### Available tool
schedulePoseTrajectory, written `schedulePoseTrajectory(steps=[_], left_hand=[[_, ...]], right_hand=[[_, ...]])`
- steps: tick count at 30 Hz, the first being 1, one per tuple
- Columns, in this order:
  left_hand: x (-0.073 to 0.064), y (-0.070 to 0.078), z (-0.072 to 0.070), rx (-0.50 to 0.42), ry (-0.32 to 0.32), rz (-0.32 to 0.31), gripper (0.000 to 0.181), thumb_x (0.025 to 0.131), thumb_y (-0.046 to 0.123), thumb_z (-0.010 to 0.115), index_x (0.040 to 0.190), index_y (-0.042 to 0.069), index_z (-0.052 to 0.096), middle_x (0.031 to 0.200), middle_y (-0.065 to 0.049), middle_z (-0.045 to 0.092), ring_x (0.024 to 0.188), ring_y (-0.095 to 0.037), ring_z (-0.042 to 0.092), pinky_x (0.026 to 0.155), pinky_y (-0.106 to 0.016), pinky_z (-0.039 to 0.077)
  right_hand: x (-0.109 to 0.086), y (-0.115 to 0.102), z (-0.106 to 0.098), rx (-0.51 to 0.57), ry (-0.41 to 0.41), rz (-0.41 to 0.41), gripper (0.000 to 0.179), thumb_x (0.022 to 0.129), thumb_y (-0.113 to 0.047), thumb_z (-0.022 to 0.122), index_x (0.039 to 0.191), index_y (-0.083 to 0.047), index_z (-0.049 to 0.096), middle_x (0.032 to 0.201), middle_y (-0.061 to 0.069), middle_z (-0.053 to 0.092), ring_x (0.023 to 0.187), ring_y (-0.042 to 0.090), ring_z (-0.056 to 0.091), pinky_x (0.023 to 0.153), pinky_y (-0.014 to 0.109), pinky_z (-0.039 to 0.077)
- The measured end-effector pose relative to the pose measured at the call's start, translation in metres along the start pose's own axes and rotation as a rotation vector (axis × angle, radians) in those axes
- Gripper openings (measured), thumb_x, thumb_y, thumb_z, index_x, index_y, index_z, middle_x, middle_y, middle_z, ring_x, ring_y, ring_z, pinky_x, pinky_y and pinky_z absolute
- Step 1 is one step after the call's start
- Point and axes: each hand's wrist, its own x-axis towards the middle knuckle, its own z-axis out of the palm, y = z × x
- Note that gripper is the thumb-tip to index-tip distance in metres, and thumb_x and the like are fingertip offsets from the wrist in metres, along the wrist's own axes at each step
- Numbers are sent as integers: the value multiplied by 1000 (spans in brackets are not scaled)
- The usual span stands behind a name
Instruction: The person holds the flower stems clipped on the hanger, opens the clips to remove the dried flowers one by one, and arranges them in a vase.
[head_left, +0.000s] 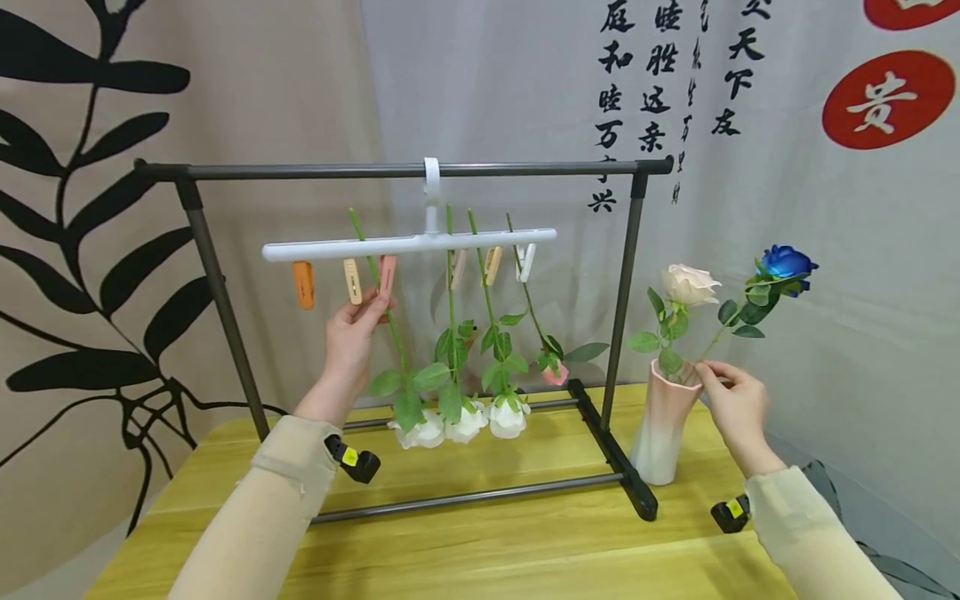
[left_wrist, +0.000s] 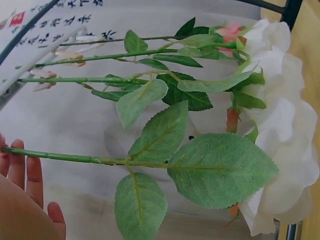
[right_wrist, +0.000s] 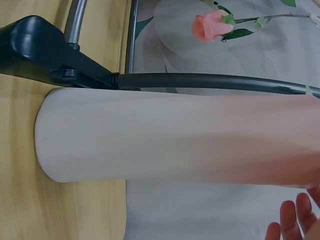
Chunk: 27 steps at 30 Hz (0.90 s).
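My left hand (head_left: 352, 333) is raised to a white hanger (head_left: 345, 248) and pinches the lower end of a pink clothespin (head_left: 387, 273). The green stem of an upside-down white rose (head_left: 420, 430) runs past these fingertips. In the left wrist view, its leaves (left_wrist: 220, 170) fill the foreground and the stem reaches the fingers. On the right, my right hand (head_left: 737, 407) pinches the stem of a blue rose (head_left: 786, 262) at the mouth of a pink-and-white vase (head_left: 663, 433). A cream rose (head_left: 690, 285) stands in the same vase, leaning left.
The hanger hooks over a dark metal rack (head_left: 300, 172) on a wooden table (head_left: 450, 550). Two more white roses and a pink rose (head_left: 555, 372) hang head down from other clips. An orange clothespin (head_left: 303, 285) and a cream one (head_left: 352, 281) hang at the left. The vase stands beside the rack's foot (head_left: 637, 496).
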Motion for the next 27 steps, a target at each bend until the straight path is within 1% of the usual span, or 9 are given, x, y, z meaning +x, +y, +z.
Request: schedulePoseTrajectory(steps=[3,5,9,11,16,21,25,27], left_hand=[[1,-1,0,-3,-5,-2,11,95,17,65,104,12,64,82,11,69,83,-8,62,87,-28,45],[0,-1,0,0,-6,-5,13,94,18,66,106,12,64,82,11,69,83,-10,62,87,-28,45],[0,-2,0,4,-1,-9,16,94,19,66,108,11,64,82,11,69,84,-11,61,89,-29,43],[-1,-1,0,6,0,-8,16,94,19,66,108,11,64,82,11,69,83,-10,62,88,-28,44],[0,0,-2,7,-5,-7,18,94,19,66,110,9,63,83,11,69,82,-9,61,88,-28,43],[0,1,-2,11,-7,-4,20,94,20,66,111,10,63,83,11,69,84,-9,61,91,-30,41],[1,0,-2,-2,-7,8,14,94,18,66,106,11,64,82,11,69,83,-8,61,86,-27,43],[0,-1,-2,-6,-6,12,10,94,16,65,103,12,64,81,11,69,81,-8,61,84,-26,44]], right_hand=[[-3,2,1,-25,-4,-35,38,97,-33,60,113,0,71,103,14,67,69,-5,49,55,15,41],[-5,3,1,-39,-7,-63,38,98,-31,58,115,0,70,104,17,67,69,-7,48,55,14,40],[-10,6,-1,-47,-4,-118,36,98,-29,58,118,-1,69,104,18,65,69,-10,46,55,13,39],[-13,6,-3,-49,-4,-129,36,98,-29,58,120,-3,69,104,17,65,69,-10,46,55,13,38],[-19,3,-6,-47,-17,-115,37,99,-30,58,122,-4,67,107,17,64,69,-6,47,52,15,38],[-16,-1,-6,-71,-20,-119,37,98,-32,58,119,-3,69,106,16,65,69,-7,46,53,16,38],[-15,-3,-5,-69,-8,-122,35,98,-30,59,115,-2,71,107,15,65,71,-9,46,56,13,39],[-16,-3,-6,-64,7,-115,34,97,-29,60,114,-2,71,106,14,65,70,-8,46,55,13,39]])
